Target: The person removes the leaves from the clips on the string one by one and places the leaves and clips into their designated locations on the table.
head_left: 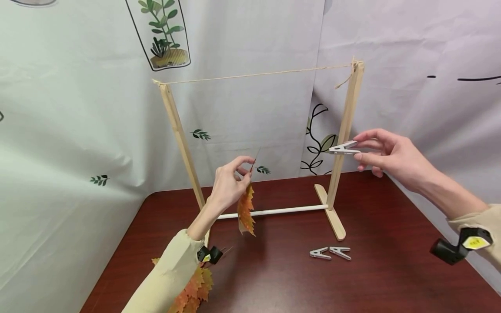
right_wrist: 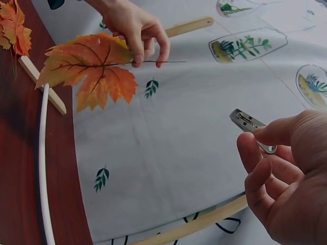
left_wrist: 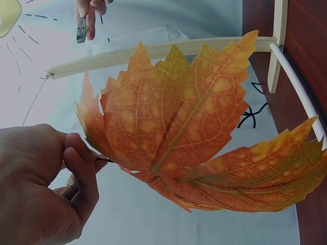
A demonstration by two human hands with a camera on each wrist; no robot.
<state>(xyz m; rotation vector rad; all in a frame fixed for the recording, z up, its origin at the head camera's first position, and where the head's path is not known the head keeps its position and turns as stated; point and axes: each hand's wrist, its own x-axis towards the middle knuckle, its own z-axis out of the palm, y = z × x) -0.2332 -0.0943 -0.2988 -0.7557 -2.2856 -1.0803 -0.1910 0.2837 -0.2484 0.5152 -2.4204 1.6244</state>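
My left hand (head_left: 231,182) pinches the thin stem of an orange maple leaf (head_left: 245,211), which hangs below the fingers in front of the wooden frame. The left wrist view shows the leaf (left_wrist: 173,112) spread wide, orange with yellow-green patches. My right hand (head_left: 391,154) holds a grey clothespin (head_left: 343,148) between thumb and fingers, beside the frame's right post (head_left: 347,117). In the right wrist view the clothespin (right_wrist: 250,125) points away from the fingertips. Above both hands, a twine line (head_left: 250,75) runs between the tops of the two posts.
Two more clothespins (head_left: 330,253) lie on the dark red table (head_left: 274,278), right of centre. Several orange leaves (head_left: 193,291) lie at the front left, partly behind my left sleeve. A white rod (head_left: 289,211) joins the frame's feet. Printed cloth (head_left: 250,117) hangs behind.
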